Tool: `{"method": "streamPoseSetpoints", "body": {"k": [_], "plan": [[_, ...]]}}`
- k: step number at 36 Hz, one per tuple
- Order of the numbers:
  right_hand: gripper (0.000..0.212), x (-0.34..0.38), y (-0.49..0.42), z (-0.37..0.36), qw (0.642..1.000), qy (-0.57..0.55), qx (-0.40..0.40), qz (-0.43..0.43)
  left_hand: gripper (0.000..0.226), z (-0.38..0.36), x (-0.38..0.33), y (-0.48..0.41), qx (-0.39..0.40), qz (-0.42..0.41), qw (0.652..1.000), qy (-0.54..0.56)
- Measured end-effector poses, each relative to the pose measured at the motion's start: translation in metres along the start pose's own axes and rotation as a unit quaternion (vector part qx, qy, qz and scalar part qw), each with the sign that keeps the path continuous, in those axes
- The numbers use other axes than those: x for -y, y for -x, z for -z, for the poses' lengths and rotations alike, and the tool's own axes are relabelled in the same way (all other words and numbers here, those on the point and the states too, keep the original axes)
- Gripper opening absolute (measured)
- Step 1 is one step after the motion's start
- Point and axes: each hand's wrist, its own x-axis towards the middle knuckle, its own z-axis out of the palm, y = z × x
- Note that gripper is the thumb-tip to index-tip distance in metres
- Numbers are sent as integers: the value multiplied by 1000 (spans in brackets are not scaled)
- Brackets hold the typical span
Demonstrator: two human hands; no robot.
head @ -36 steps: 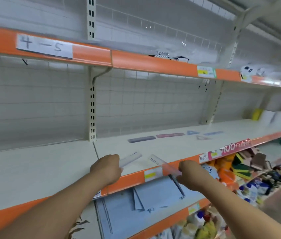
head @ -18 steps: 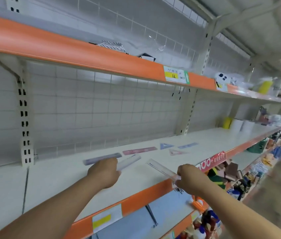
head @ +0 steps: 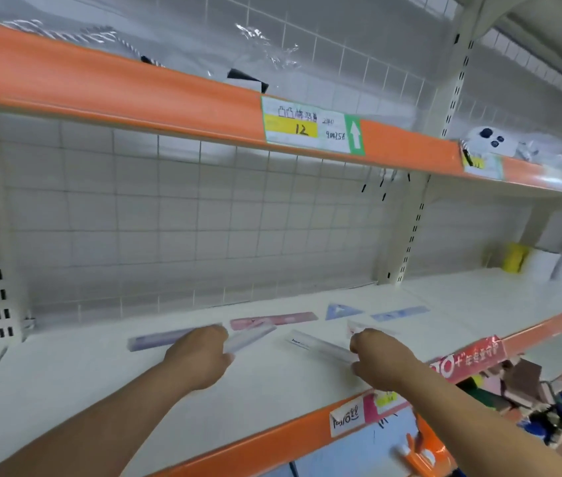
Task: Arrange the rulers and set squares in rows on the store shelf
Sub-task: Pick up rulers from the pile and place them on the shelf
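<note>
Three rulers (head: 272, 321) and one blue set square (head: 340, 310) lie along the shelf (head: 66, 390).

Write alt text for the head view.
The left hand and right hand hold two clear rulers over a white shelf. Behind them a purple ruler, pink ruler, blue set square and blue ruler lie in a row.

Bright, flat, a bit smeary
Hardly any shadow is cast on the white shelf (head: 66, 383); glare is caught on the plastic wrap (head: 266, 46), and the right edge is blurred and bent.
</note>
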Motion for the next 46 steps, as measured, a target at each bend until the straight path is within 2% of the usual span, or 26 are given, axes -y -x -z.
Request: {"method": "streamPoseSetpoints", "body": {"k": [2,5,14,21,37,46], "plan": [[10,-12,-16,-4,999,4,5,32,35,-4,-10,-2,7,9,1000,6],[29,-31,-38,-8,997,15,19,79,35,-13,-22,-4,16,26,999,25],[29,-69,-75,-19,970,18,87,226,35,-39,-52,6,52,59,997,1],[32,-79,-88,-26,944,-35,84,317,41,-35,-57,24,53,82,995,-34],[41,-67,-88,-26,941,-61,100,318,63,-24,-22,49,73,183,979,-53],[30,-53,-82,-23,947,-58,111,297,69,-20,-4,64,72,209,974,-51]]}}
